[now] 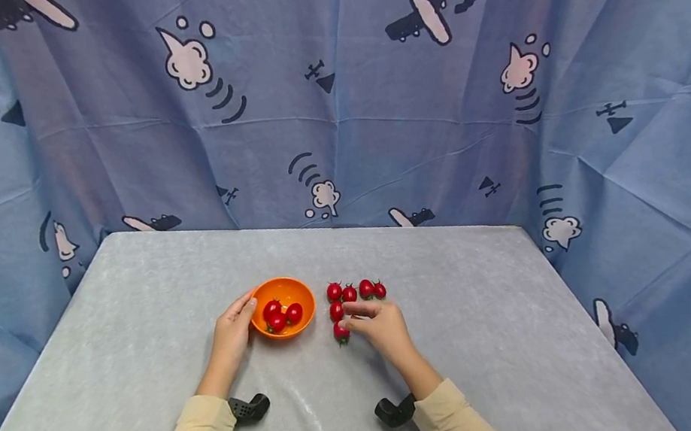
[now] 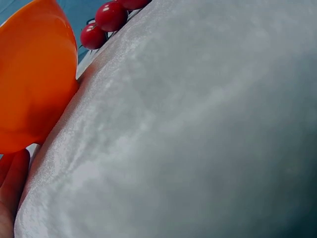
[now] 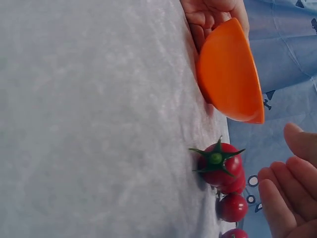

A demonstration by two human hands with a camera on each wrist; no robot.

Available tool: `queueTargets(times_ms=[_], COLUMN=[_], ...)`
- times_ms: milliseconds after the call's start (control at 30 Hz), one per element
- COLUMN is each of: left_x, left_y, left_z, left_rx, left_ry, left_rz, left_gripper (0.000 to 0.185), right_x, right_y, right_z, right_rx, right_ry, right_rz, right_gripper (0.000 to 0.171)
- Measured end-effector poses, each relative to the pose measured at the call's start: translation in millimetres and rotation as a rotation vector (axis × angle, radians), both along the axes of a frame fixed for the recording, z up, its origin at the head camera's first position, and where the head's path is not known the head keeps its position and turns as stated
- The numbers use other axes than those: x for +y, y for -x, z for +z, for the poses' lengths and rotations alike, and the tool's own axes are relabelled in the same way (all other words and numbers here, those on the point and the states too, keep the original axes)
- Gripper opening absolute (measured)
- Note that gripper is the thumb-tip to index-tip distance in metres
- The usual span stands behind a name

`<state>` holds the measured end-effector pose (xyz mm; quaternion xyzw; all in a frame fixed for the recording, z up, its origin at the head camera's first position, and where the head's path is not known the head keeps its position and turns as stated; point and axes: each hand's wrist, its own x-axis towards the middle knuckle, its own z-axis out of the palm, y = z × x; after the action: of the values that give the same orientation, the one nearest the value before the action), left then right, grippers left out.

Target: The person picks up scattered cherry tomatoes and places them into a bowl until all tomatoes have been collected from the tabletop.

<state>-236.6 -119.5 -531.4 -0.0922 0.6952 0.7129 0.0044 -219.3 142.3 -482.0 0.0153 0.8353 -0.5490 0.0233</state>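
An orange bowl point(image 1: 292, 291) stands on the cloth-covered table with several cherry tomatoes point(image 1: 276, 322) inside. My left hand point(image 1: 231, 334) holds its left side, thumb at the rim; in the left wrist view, fingers point(image 2: 15, 178) touch the bowl's point(image 2: 34, 79) outer wall. Right of the bowl, more cherry tomatoes point(image 1: 334, 292) lie in a bent row. My right hand point(image 1: 382, 327) hovers over the nearer ones. In the right wrist view its thumb and fingers are apart with nothing between them, beside a tomato point(image 3: 232, 162) with a green star-shaped calyx.
A pale grey cloth point(image 1: 490, 344) covers the table. Behind it hangs a blue curtain point(image 1: 278, 143) printed with planes and clouds. Black wrist devices point(image 1: 395, 411) are worn at both sleeve ends.
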Motion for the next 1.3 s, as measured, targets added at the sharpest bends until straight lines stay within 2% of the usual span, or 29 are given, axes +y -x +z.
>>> queueTargets(times_ms=[700, 1300], left_x=[-1, 0], left_y=[2.0, 0.9], left_z=[-0.6, -0.7], left_rx=[-0.007, -0.002], left_ry=[0.006, 0.006], left_rz=[-0.007, -0.006], left_gripper=[0.048, 0.047], right_x=[-2, -8], right_y=[-3.7, -3.1], right_z=[-16.7, -26.7], right_rx=[-0.041, -0.002], right_ry=[-0.014, -0.040], right_rz=[-0.054, -0.065], right_gripper=[0.036, 0.041])
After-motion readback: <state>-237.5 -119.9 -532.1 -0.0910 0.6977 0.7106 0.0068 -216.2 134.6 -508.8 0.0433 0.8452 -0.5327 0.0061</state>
